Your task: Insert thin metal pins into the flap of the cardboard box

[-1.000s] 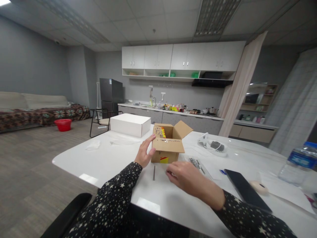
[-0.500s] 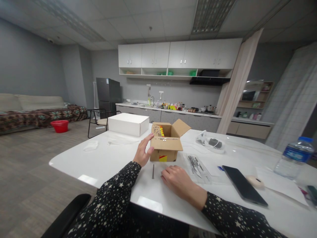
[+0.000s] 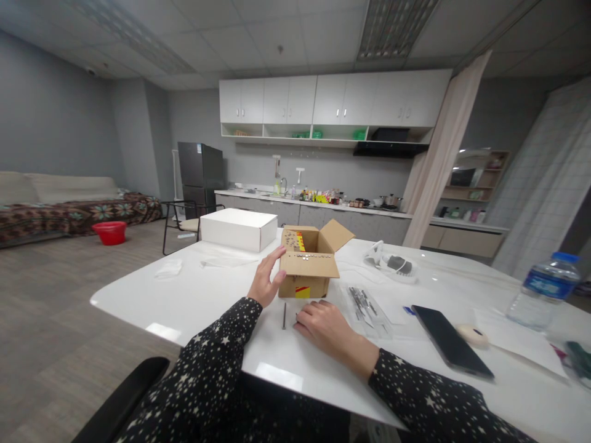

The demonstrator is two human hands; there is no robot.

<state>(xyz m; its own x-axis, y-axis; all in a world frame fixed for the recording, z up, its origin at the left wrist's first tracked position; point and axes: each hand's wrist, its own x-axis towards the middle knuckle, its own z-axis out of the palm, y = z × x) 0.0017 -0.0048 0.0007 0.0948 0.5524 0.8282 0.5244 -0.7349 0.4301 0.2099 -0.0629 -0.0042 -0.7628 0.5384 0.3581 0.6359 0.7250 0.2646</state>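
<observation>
An open cardboard box [image 3: 305,287] stands on the white table, with a yellow and red label on its front. Small silver pieces lie in a row on its front flap [image 3: 318,264], and more are scattered on the left flap [image 3: 290,240]. My left hand [image 3: 265,280] rests against the box's left side, fingers stretched and thumb apart. A thin metal screw or nail [image 3: 284,316] lies in front of the box. Just right of it, my right hand [image 3: 323,326] sits low over the table with curled fingers; whatever is under the fingertips is hidden.
Right of my right hand lies a clear pouch [image 3: 367,307] of slim metal tools. Beyond it are a black phone [image 3: 452,341], a beige rounded object [image 3: 471,335] and a water bottle [image 3: 545,289]. A white box [image 3: 237,231] stands at the back left; a white device [image 3: 392,264] lies back right.
My right hand has shifted slightly left, closer to the thin metal screw or nail. My left hand stays against the box. The whole view has shifted a little.
</observation>
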